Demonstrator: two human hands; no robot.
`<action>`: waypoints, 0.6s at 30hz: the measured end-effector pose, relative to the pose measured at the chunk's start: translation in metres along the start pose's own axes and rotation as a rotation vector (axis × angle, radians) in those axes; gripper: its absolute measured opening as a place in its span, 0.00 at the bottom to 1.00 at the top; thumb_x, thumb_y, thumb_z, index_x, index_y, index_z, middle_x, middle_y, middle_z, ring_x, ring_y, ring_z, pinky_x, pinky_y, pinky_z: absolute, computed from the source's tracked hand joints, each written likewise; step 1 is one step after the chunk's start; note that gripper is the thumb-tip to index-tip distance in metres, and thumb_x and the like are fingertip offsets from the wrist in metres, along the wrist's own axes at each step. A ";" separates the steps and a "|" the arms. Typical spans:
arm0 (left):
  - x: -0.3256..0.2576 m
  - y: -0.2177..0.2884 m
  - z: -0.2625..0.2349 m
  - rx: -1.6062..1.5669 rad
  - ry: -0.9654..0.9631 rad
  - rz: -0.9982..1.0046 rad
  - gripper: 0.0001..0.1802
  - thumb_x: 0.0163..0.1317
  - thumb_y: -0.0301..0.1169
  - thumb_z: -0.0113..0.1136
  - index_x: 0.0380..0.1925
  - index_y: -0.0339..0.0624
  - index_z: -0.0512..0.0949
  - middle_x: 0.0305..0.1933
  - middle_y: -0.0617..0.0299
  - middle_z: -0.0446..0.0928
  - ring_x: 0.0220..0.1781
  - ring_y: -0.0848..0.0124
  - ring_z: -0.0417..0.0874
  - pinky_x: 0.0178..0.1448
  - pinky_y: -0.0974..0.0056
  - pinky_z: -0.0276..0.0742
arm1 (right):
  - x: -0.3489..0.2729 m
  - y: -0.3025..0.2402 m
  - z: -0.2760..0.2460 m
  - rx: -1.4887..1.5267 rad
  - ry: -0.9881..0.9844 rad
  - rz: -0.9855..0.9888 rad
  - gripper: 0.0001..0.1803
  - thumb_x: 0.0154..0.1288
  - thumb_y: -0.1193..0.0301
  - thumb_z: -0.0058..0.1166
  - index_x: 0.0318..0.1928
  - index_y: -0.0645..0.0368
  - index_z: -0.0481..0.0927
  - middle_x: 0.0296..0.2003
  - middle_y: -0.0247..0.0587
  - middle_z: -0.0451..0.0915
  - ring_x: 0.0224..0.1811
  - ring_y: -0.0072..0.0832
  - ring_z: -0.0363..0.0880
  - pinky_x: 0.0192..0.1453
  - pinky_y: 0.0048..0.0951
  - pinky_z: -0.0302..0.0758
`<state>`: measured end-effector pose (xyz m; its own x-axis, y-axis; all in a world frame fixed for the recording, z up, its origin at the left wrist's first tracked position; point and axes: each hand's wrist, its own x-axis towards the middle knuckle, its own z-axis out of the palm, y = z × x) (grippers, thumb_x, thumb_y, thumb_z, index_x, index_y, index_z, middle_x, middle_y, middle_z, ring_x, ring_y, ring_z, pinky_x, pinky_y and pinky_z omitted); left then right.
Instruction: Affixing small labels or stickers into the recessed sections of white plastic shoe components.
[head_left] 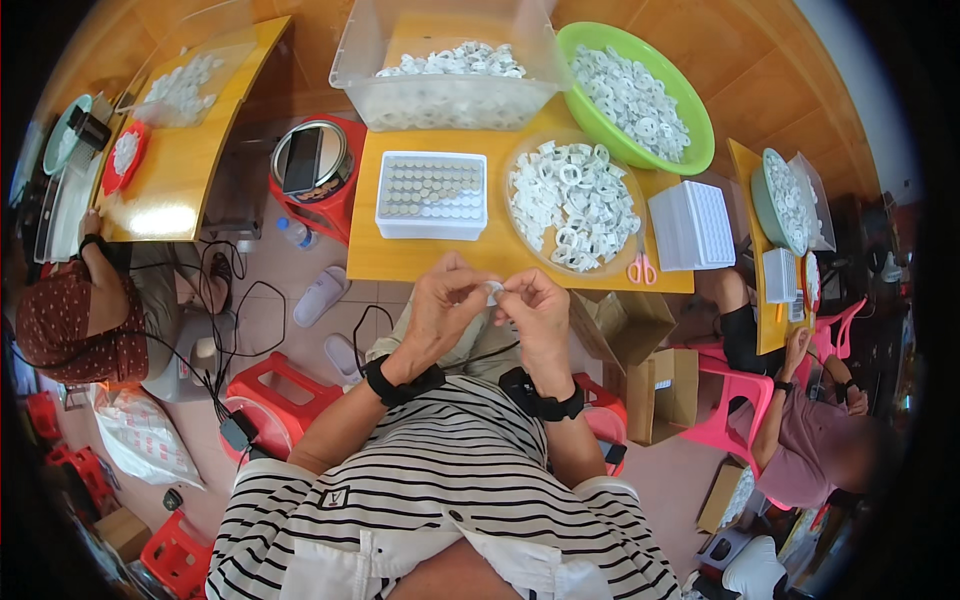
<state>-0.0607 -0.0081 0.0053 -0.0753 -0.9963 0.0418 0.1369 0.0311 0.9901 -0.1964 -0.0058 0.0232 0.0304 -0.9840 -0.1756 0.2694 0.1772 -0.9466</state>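
Just off the table's near edge, my two hands meet over my lap. Between them is a small white plastic piece (pixel 493 289), partly hidden by the fingers. My left hand (pixel 447 308) pinches it from the left, and my right hand (pixel 535 312) grips its other side with thumb and forefinger. Ahead on the table stands a white tray (pixel 432 232) filled with rows of round silvery discs. To its right lies a round shallow dish (pixel 512 205) heaped with white ring-shaped plastic parts. Pink-handled scissors (pixel 642 270) rest at the dish's right side.
A clear bin (pixel 440 108) and a green basin (pixel 690 108) hold more white parts at the back. Stacked white trays (pixel 690 228) stand at the right edge. A phone (pixel 303 160) lies on a round tin at left. Cardboard boxes (pixel 660 395) sit below. Two people work at side tables.
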 end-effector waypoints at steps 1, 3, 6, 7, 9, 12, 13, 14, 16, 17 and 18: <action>0.000 0.000 -0.001 0.048 -0.003 -0.018 0.10 0.54 0.19 0.56 0.37 0.34 0.80 0.31 0.64 0.68 0.30 0.78 0.73 0.35 0.75 0.72 | 0.000 0.000 0.000 0.000 0.001 0.001 0.03 0.54 0.81 0.53 0.30 0.62 0.73 0.23 0.34 0.76 0.19 0.17 0.73 0.24 0.16 0.71; 0.002 0.009 0.000 -0.065 -0.015 -0.065 0.10 0.56 0.20 0.55 0.38 0.34 0.79 0.33 0.64 0.69 0.32 0.77 0.74 0.37 0.74 0.74 | 0.000 0.001 0.000 -0.003 0.004 -0.065 0.03 0.55 0.81 0.53 0.30 0.63 0.73 0.24 0.35 0.76 0.19 0.17 0.73 0.23 0.17 0.71; 0.003 0.022 -0.002 -0.291 -0.045 -0.183 0.11 0.58 0.21 0.54 0.41 0.33 0.78 0.36 0.63 0.70 0.35 0.75 0.77 0.41 0.72 0.77 | 0.003 -0.003 -0.005 0.129 0.041 0.041 0.04 0.55 0.83 0.52 0.32 0.64 0.74 0.25 0.36 0.76 0.20 0.15 0.73 0.25 0.16 0.73; 0.003 0.023 -0.003 -0.404 -0.064 -0.255 0.11 0.59 0.21 0.53 0.42 0.33 0.77 0.38 0.62 0.70 0.37 0.74 0.78 0.43 0.71 0.78 | 0.003 -0.003 -0.004 0.129 0.042 0.042 0.04 0.55 0.83 0.52 0.32 0.64 0.74 0.25 0.36 0.76 0.20 0.15 0.73 0.25 0.16 0.73; 0.002 0.021 -0.005 -0.397 -0.077 -0.250 0.11 0.59 0.21 0.53 0.42 0.33 0.77 0.39 0.62 0.70 0.38 0.74 0.78 0.44 0.71 0.78 | 0.002 -0.005 -0.002 0.121 0.051 0.006 0.06 0.55 0.83 0.53 0.35 0.65 0.75 0.28 0.36 0.77 0.22 0.17 0.74 0.26 0.17 0.73; 0.002 0.014 -0.006 -0.323 -0.085 -0.198 0.12 0.59 0.21 0.53 0.42 0.34 0.77 0.39 0.62 0.70 0.39 0.73 0.78 0.44 0.72 0.77 | 0.001 -0.001 0.003 -0.181 0.092 -0.158 0.09 0.54 0.83 0.53 0.37 0.65 0.76 0.29 0.37 0.77 0.23 0.19 0.76 0.26 0.18 0.73; 0.002 0.012 -0.006 -0.258 -0.080 -0.151 0.12 0.58 0.20 0.52 0.43 0.35 0.77 0.39 0.62 0.70 0.39 0.74 0.78 0.44 0.72 0.77 | -0.001 -0.003 0.005 -0.182 0.092 -0.157 0.09 0.54 0.83 0.53 0.37 0.65 0.76 0.29 0.37 0.77 0.23 0.19 0.76 0.26 0.18 0.73; 0.002 0.010 -0.005 -0.258 -0.078 -0.151 0.12 0.58 0.20 0.52 0.43 0.35 0.77 0.39 0.62 0.70 0.39 0.74 0.78 0.44 0.72 0.77 | -0.004 -0.013 0.010 -0.410 0.117 -0.310 0.10 0.52 0.84 0.54 0.38 0.66 0.76 0.29 0.38 0.76 0.24 0.20 0.76 0.27 0.18 0.74; 0.001 0.007 -0.002 -0.193 -0.016 -0.071 0.13 0.57 0.18 0.53 0.43 0.36 0.78 0.37 0.62 0.70 0.38 0.74 0.76 0.43 0.72 0.75 | -0.005 -0.016 0.015 -0.638 0.139 -0.463 0.12 0.50 0.84 0.54 0.39 0.66 0.76 0.30 0.39 0.76 0.24 0.22 0.76 0.27 0.19 0.74; 0.000 0.007 -0.002 -0.193 -0.018 -0.070 0.13 0.57 0.18 0.53 0.43 0.36 0.78 0.37 0.62 0.70 0.38 0.74 0.76 0.43 0.72 0.75 | -0.006 -0.016 0.017 -0.666 0.143 -0.495 0.13 0.49 0.84 0.54 0.39 0.66 0.76 0.30 0.40 0.75 0.24 0.24 0.76 0.27 0.21 0.74; 0.000 0.008 -0.002 -0.078 -0.024 -0.023 0.16 0.55 0.15 0.52 0.44 0.37 0.78 0.37 0.63 0.69 0.39 0.75 0.74 0.43 0.73 0.74 | -0.006 -0.015 0.017 -0.693 0.146 -0.527 0.14 0.47 0.84 0.55 0.39 0.66 0.76 0.29 0.42 0.74 0.24 0.26 0.77 0.27 0.23 0.74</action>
<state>-0.0581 -0.0077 0.0128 -0.1030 -0.9944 0.0236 0.2109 0.0014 0.9775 -0.1843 -0.0024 0.0431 -0.0693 -0.9370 0.3425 -0.4324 -0.2812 -0.8567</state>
